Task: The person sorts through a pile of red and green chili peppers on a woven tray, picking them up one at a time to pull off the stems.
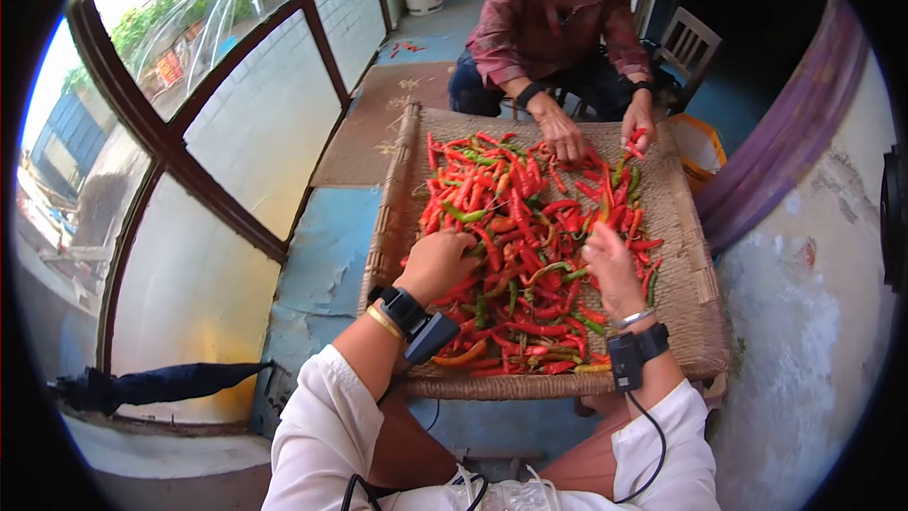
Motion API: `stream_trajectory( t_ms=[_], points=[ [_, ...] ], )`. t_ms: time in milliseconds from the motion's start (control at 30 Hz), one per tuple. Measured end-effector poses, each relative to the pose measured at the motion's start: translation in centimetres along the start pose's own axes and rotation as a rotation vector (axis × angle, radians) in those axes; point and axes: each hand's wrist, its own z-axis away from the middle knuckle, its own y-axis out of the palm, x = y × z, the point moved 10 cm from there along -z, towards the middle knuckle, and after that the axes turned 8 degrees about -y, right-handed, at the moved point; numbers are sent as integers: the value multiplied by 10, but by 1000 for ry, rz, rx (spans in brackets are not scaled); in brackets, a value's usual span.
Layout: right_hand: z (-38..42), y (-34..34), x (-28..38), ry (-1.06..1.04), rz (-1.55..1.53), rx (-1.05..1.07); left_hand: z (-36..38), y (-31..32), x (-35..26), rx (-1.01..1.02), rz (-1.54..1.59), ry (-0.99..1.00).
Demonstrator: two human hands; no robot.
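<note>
One big rectangular tray of tan woven fibre [686, 260] sits right in front of the wearer, and a person in a patterned red shirt [511, 33] is at the far end, both their hands over the far part of the heap. On it there's a loose pile of skinny red and green chillies [530, 270], basically filling the space between the wearer's hands and spreading out past them. Those hands are well apart, btw. The left hand [437, 267] is down on the pile's left side, fingers curled in, can't tell if they've got hold of anything. The right hand [615, 274] is over the right side, fingers bunched, grip too blurry to call. Smallest bit: a slim orange-yellow chilli [604, 206] lies just beyond the right fingertips, long axis pointing roughly away from the wearer, so the right hand's way nearer.
</note>
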Motion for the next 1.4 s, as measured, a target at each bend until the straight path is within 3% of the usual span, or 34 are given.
stream_trajectory(
  t_ms=[100, 167, 233, 333, 433, 567, 633, 700, 800, 867, 900, 967, 1100, 1167, 1400],
  points=[
    [6, 20, 0, 88, 25, 146, 0, 8, -9, 25, -98, 45],
    [9, 27, -5, 81, 52, 178, -2, 11, 2, 66, -146, -118],
    [13, 34, -2, 77, 74, 240, -1, 17, 0, 122, -153, -99],
    [18, 42, 4, 48, 45, 290, 6, 9, -26, 33, -84, 110],
    [23, 57, 15, 35, 82, 384, 14, -4, -46, -32, -55, 100],
    [34, 78, 16, -86, 151, 539, 21, 0, -61, 28, 110, 140],
    [39, 83, 35, -206, 302, 561, 22, 16, -59, 192, 350, 102],
    [41, 85, 32, -194, 282, 565, 25, 22, -59, 235, 428, 80],
    [40, 85, 28, -147, 217, 559, 32, 44, -63, 476, 578, 101],
    [42, 85, 57, -469, 367, 519, 33, 42, -64, 517, 671, 53],
    [41, 84, 53, -468, 366, 520, 34, 44, -63, 557, 765, 2],
    [48, 82, 68, -818, 645, 426, 35, 47, -58, 601, 823, -67],
    [45, 74, 73, -875, 603, 355, 35, 44, -52, 629, 909, -213],
    [31, 74, 22, -113, 135, 551, 31, 39, -49, 568, 929, -204],
    [13, 35, 16, 48, -91, 248, 17, 28, -22, 335, 1053, -275]
  ],
)
